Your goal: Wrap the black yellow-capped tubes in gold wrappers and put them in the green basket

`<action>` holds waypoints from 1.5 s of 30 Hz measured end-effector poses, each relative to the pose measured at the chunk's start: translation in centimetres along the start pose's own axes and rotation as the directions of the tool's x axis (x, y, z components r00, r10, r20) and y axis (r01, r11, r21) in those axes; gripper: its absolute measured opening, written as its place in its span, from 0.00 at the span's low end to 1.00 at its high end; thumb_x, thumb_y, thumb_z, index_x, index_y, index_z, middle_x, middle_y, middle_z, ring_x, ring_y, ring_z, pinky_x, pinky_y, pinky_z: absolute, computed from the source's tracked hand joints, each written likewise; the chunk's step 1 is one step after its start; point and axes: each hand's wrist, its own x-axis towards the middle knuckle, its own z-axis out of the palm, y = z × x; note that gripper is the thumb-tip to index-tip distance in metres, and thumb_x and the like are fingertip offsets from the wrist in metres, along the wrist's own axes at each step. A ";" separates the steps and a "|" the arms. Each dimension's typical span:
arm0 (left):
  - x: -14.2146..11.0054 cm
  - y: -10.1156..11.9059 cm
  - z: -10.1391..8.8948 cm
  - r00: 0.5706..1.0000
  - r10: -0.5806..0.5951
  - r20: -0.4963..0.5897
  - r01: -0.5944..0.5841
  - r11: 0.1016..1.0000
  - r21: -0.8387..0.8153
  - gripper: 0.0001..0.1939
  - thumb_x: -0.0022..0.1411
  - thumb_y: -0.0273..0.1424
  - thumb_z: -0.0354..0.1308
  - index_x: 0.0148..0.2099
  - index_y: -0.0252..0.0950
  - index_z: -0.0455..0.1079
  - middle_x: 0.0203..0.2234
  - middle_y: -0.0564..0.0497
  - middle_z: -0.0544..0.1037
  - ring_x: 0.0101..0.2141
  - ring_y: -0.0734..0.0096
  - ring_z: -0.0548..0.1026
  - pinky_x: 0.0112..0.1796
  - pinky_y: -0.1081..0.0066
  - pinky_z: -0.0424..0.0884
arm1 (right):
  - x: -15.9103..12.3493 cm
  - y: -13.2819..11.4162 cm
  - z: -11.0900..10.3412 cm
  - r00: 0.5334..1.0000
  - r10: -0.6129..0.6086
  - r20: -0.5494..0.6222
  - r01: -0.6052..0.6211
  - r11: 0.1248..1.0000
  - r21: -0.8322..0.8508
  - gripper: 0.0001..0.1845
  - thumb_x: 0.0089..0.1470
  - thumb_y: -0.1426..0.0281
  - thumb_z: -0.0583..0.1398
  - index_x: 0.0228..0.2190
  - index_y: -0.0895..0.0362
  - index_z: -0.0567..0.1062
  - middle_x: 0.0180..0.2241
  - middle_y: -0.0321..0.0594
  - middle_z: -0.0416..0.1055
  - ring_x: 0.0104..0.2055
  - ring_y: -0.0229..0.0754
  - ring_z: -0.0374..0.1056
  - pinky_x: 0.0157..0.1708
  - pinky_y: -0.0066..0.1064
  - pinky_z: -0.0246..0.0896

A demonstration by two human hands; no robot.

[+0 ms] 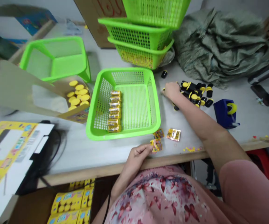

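Observation:
My left hand pinches a small yellow printed label at the table's front edge. Beside it lie another yellow label and a shiny stack of labels. My right hand is closed at the left side of a pile of small black cylinders with yellow caps. A bit of black and yellow shows at its fingertips, mostly hidden by the fingers. To the left, a green basket holds a row of yellow wrapped cylinders.
Stacked green baskets and a crumpled grey-green sack stand behind. A blue tape dispenser sits to the right. On the left are an open carton of yellow-capped tubes, a green bin and a flattened yellow box.

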 end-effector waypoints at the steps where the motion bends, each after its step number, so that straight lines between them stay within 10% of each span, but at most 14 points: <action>1: -0.1 0.2 0.1 1.000 -0.002 -0.016 0.002 1.000 0.000 0.15 0.49 0.43 0.70 0.32 0.37 0.82 0.28 0.50 0.83 0.31 0.69 0.78 0.40 0.70 0.73 | 0.2 -0.1 0.3 1.000 -0.015 0.003 0.015 1.000 0.010 0.16 0.55 0.70 0.61 0.42 0.70 0.78 0.44 0.63 0.76 0.52 0.61 0.71 0.50 0.46 0.64; 6: -0.2 0.6 0.4 1.000 -0.001 -0.014 0.000 0.998 -0.070 0.11 0.41 0.36 0.74 0.26 0.37 0.80 0.24 0.52 0.82 0.26 0.73 0.77 0.34 0.72 0.73 | -3.3 1.9 0.3 0.982 -0.037 -0.186 0.090 0.954 0.287 0.20 0.55 0.72 0.60 0.49 0.65 0.72 0.39 0.50 0.76 0.47 0.52 0.72 0.49 0.46 0.65; 12: -0.4 1.1 1.3 0.999 -0.011 0.049 0.011 1.000 0.002 0.11 0.41 0.34 0.74 0.28 0.36 0.80 0.26 0.50 0.83 0.28 0.70 0.78 0.38 0.69 0.74 | -18.0 4.9 -1.4 0.987 -0.159 0.011 0.039 0.308 0.951 0.20 0.52 0.58 0.65 0.43 0.56 0.75 0.35 0.38 0.77 0.33 0.37 0.73 0.36 0.32 0.72; 16: -0.9 1.5 2.2 0.995 0.020 0.094 -0.028 0.996 0.080 0.10 0.42 0.33 0.73 0.30 0.37 0.81 0.30 0.49 0.84 0.32 0.68 0.79 0.41 0.67 0.74 | -23.8 4.5 0.3 0.951 -0.244 0.188 -0.159 0.133 0.978 0.22 0.47 0.56 0.68 0.41 0.55 0.78 0.39 0.39 0.79 0.39 0.39 0.74 0.40 0.32 0.72; 21: -1.6 1.6 2.8 0.992 0.078 0.100 -0.086 0.993 0.084 0.09 0.43 0.34 0.73 0.30 0.38 0.81 0.30 0.50 0.84 0.32 0.68 0.79 0.41 0.68 0.74 | -25.0 4.4 1.7 0.945 -0.242 0.218 -0.203 0.086 0.975 0.21 0.46 0.58 0.69 0.40 0.55 0.78 0.40 0.38 0.78 0.43 0.40 0.73 0.48 0.35 0.70; 34: -0.8 -0.1 2.9 0.989 0.123 -0.084 -0.131 0.987 -0.096 0.15 0.38 0.33 0.75 0.32 0.35 0.80 0.24 0.53 0.80 0.23 0.76 0.71 0.27 0.74 0.66 | -26.1 1.5 4.4 0.977 -0.173 0.126 -0.142 -0.081 0.987 0.22 0.45 0.57 0.70 0.39 0.52 0.71 0.35 0.33 0.73 0.32 0.35 0.72 0.31 0.30 0.76; 45: -1.1 0.6 3.4 0.962 0.222 -0.157 -0.236 0.969 -0.073 0.15 0.43 0.38 0.74 0.29 0.35 0.77 0.24 0.54 0.80 0.25 0.75 0.74 0.33 0.73 0.70 | -26.5 -0.7 4.4 0.998 0.039 0.056 -0.055 -0.040 0.998 0.25 0.40 0.57 0.72 0.37 0.53 0.71 0.35 0.34 0.75 0.37 0.38 0.74 0.38 0.30 0.75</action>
